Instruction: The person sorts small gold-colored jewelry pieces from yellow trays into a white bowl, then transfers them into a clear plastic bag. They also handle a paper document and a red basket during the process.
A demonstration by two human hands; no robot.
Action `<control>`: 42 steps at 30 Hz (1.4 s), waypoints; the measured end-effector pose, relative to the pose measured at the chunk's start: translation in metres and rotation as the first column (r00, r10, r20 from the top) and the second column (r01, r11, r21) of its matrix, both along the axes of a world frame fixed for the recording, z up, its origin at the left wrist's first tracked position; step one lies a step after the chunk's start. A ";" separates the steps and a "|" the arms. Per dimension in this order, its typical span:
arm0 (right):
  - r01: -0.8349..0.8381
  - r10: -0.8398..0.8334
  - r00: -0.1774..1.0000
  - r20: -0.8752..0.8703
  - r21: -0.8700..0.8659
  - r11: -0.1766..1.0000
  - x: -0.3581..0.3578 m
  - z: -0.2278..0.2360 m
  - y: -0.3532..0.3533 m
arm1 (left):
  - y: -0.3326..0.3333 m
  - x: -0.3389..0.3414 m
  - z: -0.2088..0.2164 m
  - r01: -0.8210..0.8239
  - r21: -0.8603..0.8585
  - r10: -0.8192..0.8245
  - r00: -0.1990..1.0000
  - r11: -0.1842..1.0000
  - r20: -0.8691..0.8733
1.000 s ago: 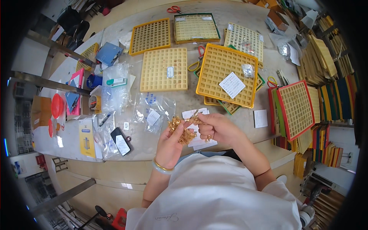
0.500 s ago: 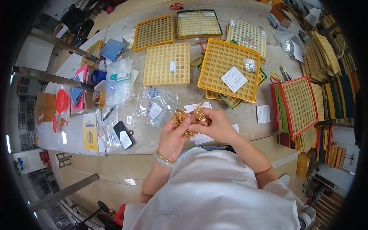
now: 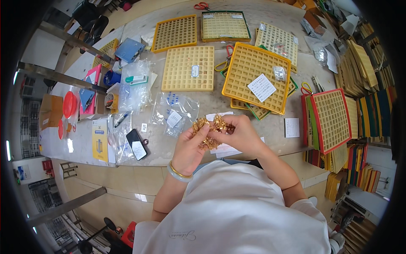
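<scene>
I see the left hand [image 3: 188,146] and right hand [image 3: 243,134] curled nearly closed around gold-coloured pieces [image 3: 209,144]. The yellow tray's [image 3: 249,63] white label [image 3: 261,87] carries writing too small for me.

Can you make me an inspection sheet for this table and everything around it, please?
Surface: pale, marked tabletop, partly covered.
Things in hand: gold-coloured pieces, bunched; single shapes too small to tell.
Clutter: gridded trays, clear plastic bags, phone, red-handled scissors, loose white papers.
Hands: left hand and right hand close together, both holding gold-coloured pieces.
Cables: nothing seen on the tabletop.
Surroundings: stacked tan panels at right, tiled floor below.
</scene>
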State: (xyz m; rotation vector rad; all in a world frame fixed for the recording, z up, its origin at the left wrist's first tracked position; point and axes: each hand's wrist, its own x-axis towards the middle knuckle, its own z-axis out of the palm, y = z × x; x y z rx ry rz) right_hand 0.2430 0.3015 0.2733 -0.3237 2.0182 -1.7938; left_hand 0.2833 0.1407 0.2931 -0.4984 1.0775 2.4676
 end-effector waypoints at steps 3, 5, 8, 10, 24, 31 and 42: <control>-0.010 0.013 0.997 0.081 -0.034 0.999 -0.007 -0.006 0.005 | -0.001 0.000 0.004 -0.028 0.007 0.027 0.999 1.000 0.021; -0.015 0.030 0.988 0.155 -0.097 0.995 -0.009 -0.005 0.009 | -0.003 -0.001 0.004 -0.019 0.004 0.019 1.000 1.000 0.019; 0.018 0.048 0.963 0.264 -0.242 0.970 -0.011 0.010 0.010 | -0.006 -0.002 0.004 0.004 0.019 -0.004 1.000 1.000 0.000; 0.059 0.050 0.948 0.315 -0.327 0.943 -0.013 0.013 0.012 | -0.007 -0.003 0.003 0.016 0.043 -0.015 1.000 0.999 -0.018; 0.032 0.120 0.924 0.362 -0.388 0.921 -0.017 0.005 0.023 | -0.013 -0.010 0.011 0.084 0.086 -0.082 0.996 0.993 -0.031; -0.136 0.186 0.941 0.283 -0.190 0.972 -0.013 0.012 0.009 | -0.015 -0.012 0.011 0.143 0.030 -0.140 0.987 0.989 -0.085; -0.036 0.123 0.949 0.289 -0.289 0.957 -0.016 0.015 0.011 | -0.017 -0.014 0.010 0.153 0.004 -0.153 0.987 0.988 -0.047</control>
